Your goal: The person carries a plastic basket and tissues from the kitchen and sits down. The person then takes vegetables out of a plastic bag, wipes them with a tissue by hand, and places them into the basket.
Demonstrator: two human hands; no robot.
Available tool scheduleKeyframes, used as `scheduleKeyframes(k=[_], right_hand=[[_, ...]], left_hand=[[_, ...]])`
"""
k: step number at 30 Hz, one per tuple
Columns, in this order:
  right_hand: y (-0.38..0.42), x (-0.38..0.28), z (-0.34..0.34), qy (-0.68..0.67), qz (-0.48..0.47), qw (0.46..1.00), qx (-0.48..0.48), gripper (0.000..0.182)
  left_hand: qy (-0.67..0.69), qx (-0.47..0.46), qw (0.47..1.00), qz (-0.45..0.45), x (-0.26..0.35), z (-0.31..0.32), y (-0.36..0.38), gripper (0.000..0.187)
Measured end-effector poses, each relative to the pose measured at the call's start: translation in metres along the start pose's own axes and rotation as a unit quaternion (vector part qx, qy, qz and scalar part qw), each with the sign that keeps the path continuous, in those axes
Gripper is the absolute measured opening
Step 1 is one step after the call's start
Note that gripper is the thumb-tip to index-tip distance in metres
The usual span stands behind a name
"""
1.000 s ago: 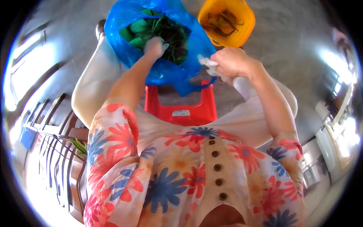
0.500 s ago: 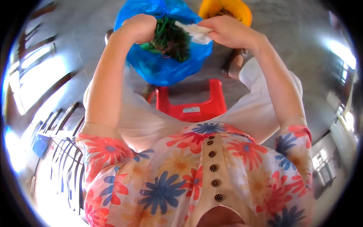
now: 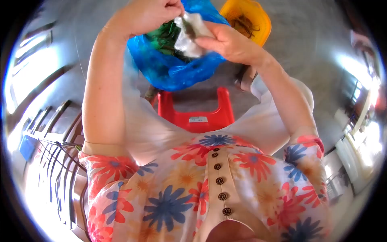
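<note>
A crumpled white tissue or cloth [image 3: 191,40] is gripped in my right hand [image 3: 231,42], with the thumb pressed against it. A small dark greenish piece [image 3: 188,27] shows on its surface. My left hand [image 3: 155,15] is closed in a pinch right at the top edge of the white piece; what its fingertips hold is too small to tell. Below both hands a blue plastic bag [image 3: 177,74] lies open. Leafy dark green plants [image 3: 164,38] fill its mouth, partly covered by my hands and the white piece.
Just beyond my right hand stands a yellow container [image 3: 264,24] with brownish stalks inside. A red plastic stool [image 3: 197,121] is between my legs, near the bag. Slatted chairs [image 3: 60,161] stand at the left. Grey floor [image 3: 290,44] surrounds the bag.
My left hand has lifted from beside the plants and come to the white piece. My right hand has moved slightly left and down, and the white piece is now spread more upright.
</note>
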State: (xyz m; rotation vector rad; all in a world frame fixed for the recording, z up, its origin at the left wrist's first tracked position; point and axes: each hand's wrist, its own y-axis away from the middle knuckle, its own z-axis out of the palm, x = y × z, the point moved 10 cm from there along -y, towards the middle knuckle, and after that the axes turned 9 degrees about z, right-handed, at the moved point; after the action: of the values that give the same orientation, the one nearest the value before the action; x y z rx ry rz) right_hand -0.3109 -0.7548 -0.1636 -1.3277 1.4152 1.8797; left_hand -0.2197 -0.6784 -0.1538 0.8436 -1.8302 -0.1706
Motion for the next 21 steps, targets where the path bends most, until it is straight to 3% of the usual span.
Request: scheduleKeyframes(k=[2,3,5,7,8,11,14,17,21], right_hand=[[0.002,0.002,-0.007,-0.071,0.068,0.995,-0.012,0.027],[0.002,0.003,-0.011,-0.095,0.059,0.993,-0.029,0.025],[0.012,0.003,-0.023,-0.259,0.097,0.961,0.015,0.028],[0.016,-0.005,-0.030,-0.328,0.061,0.943,-0.024,0.031],[0.018,-0.008,-0.033,-0.361,0.044,0.930,-0.042,0.033],[0.019,0.000,-0.039,-0.360,0.034,0.931,-0.041,0.036],[0.020,0.005,-0.047,-0.337,0.044,0.941,0.004,0.035],[0.024,0.000,-0.065,-0.226,0.044,0.963,0.141,0.034],[0.027,-0.013,-0.082,-0.104,0.002,0.977,0.184,0.030]], left_hand=[[0.146,0.040,0.988,0.001,0.006,-0.005,0.002,0.015],[0.217,0.061,0.974,0.003,0.008,-0.006,0.003,0.013],[0.406,0.128,0.905,0.003,0.014,-0.001,0.006,0.017],[0.513,0.148,0.846,0.014,0.014,0.008,0.003,0.018],[0.535,0.092,0.840,0.001,0.014,0.023,-0.001,0.017],[0.591,0.096,0.801,0.003,0.018,0.037,-0.006,0.015],[0.585,0.123,0.801,0.021,0.027,0.035,-0.002,0.014],[0.562,0.165,0.810,0.020,0.017,0.034,-0.002,0.015],[0.579,0.179,0.795,-0.004,0.009,0.037,-0.003,0.016]])
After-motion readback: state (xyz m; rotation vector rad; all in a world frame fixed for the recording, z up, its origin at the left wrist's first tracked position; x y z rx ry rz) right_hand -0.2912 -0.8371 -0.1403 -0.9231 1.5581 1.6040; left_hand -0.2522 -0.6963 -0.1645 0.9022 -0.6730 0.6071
